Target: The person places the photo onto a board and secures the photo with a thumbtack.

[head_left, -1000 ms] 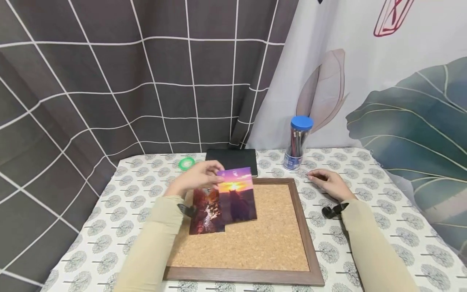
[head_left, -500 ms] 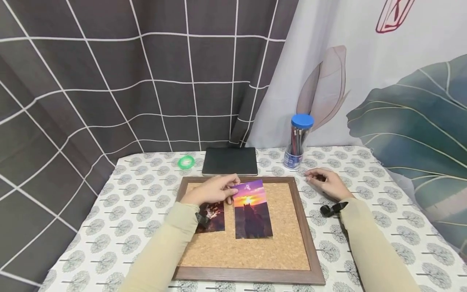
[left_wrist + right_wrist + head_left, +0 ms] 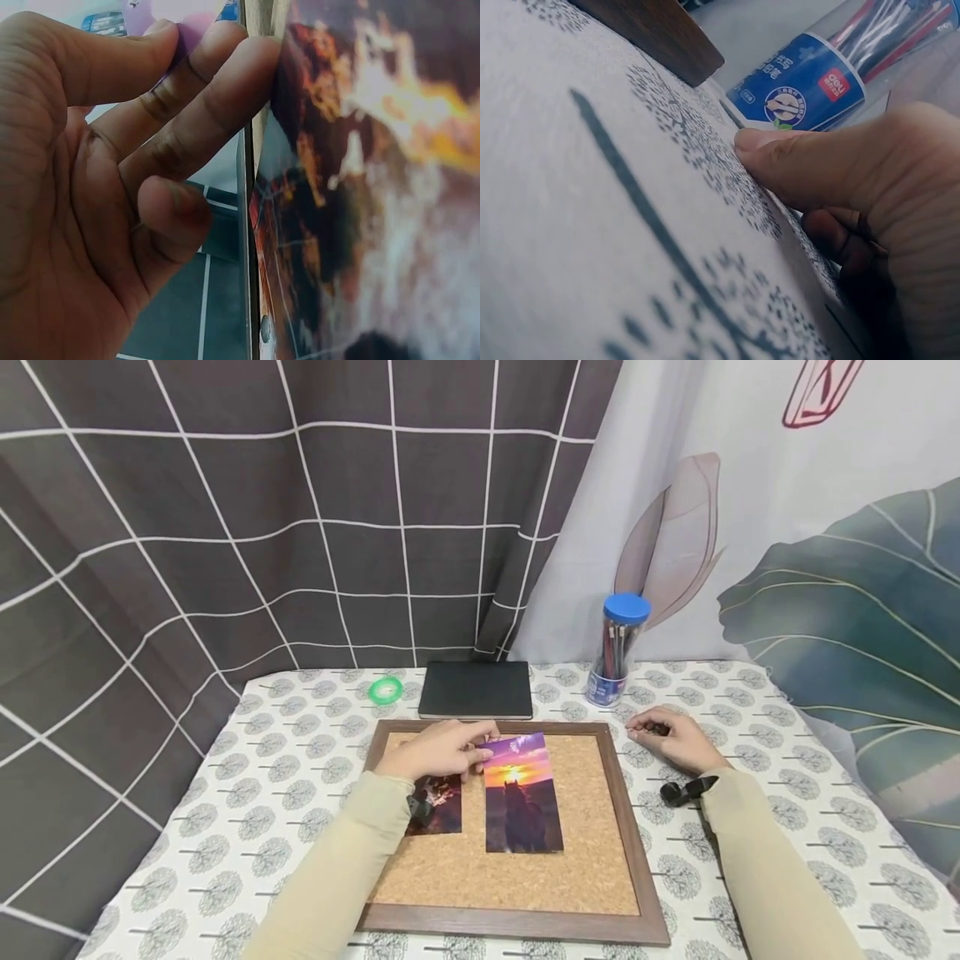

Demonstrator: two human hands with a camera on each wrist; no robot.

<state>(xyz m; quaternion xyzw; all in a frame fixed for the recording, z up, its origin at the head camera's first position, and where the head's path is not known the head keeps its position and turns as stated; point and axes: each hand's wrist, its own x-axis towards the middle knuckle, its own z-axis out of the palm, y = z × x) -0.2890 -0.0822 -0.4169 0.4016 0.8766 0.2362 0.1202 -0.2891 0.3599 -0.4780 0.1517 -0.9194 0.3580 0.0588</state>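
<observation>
A sunset photo (image 3: 522, 797) with a dark horse silhouette lies over the right part of the cork board (image 3: 592, 827). My left hand (image 3: 442, 750) pinches its upper left corner between thumb and fingers; in the left wrist view only the purple corner (image 3: 201, 21) shows. Beneath that hand and wrist, a second photo (image 3: 444, 806) in dark red and orange is on the board's left part, partly hidden. My right hand (image 3: 678, 739) rests on the tablecloth right of the frame, fingers loosely curled. In the right wrist view nothing shows in the right hand (image 3: 855, 172).
The board's brown wooden frame (image 3: 517, 922) borders the cork. Behind it lie a black notebook (image 3: 476, 689) and a green tape roll (image 3: 386, 691). A clear tub of pencils with a blue lid (image 3: 617, 647) stands at the back right. Curtains hang behind the table.
My left hand has carried the sunset photo right and toward me, from overlapping the red photo to lying apart from it. In the last half second it barely moves. My right hand stays put.
</observation>
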